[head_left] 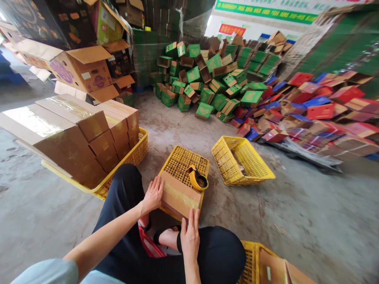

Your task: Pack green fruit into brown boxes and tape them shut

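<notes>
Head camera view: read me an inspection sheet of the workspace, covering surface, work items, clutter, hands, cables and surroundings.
Surface: yellow crate, grid side up.
Work items: taped cardboard box on the crate; yellow tape dispenser beside it.
Clutter: heaped green boxes; red and blue boxes.
Hands: left hand against the box's left end; right hand at its near right corner.
Cables: nothing seen.
Surroundings: concrete floor; carton-filled crate left; another crate ahead right.

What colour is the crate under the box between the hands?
The crate is yellow, clearest in the head view.
</notes>
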Demonstrator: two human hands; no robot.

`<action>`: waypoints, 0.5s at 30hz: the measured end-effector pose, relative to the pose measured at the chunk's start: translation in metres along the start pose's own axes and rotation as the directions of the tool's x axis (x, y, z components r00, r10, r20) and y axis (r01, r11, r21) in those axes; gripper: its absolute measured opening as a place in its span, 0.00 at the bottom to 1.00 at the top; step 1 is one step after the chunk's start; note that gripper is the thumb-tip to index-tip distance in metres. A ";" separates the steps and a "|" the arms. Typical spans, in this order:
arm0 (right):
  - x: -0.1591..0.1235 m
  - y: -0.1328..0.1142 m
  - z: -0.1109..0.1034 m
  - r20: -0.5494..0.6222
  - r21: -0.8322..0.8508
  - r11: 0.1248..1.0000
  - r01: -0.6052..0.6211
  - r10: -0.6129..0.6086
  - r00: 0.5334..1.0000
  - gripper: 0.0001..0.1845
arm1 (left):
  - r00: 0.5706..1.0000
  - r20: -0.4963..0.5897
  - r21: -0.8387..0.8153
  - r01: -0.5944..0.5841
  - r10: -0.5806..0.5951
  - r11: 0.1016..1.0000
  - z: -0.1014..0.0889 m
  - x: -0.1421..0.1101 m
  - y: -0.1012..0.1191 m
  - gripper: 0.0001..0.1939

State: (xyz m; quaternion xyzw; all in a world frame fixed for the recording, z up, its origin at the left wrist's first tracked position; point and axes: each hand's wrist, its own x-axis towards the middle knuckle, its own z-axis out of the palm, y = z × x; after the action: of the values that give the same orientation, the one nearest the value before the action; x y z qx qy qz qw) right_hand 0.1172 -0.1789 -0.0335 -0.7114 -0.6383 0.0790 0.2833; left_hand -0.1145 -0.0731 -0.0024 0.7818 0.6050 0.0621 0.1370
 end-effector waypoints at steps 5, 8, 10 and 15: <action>0.000 -0.003 -0.002 -0.001 -0.019 1.000 -0.002 0.002 1.000 0.35 | 0.998 -0.062 0.092 -0.023 0.029 0.996 0.000 -0.001 0.009 0.50; 0.001 -0.004 -0.003 -0.006 -0.025 1.000 0.003 -0.003 1.000 0.35 | 0.997 -0.073 0.114 -0.031 0.040 0.993 0.002 0.002 0.012 0.48; 0.001 -0.004 -0.003 -0.008 -0.028 1.000 0.007 -0.007 1.000 0.36 | 0.994 -0.089 0.115 -0.046 0.057 0.992 0.005 0.003 0.017 0.45; 0.001 -0.003 -0.003 -0.002 -0.030 0.999 0.011 -0.011 1.000 0.36 | 0.990 -0.109 0.128 -0.080 0.095 0.989 0.020 0.009 0.040 0.40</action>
State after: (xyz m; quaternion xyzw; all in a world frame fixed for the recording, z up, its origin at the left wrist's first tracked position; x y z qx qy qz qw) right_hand 0.1156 -0.1790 -0.0293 -0.7121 -0.6429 0.0670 0.2738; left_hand -0.0695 -0.0763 -0.0103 0.8098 0.5796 0.0755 0.0508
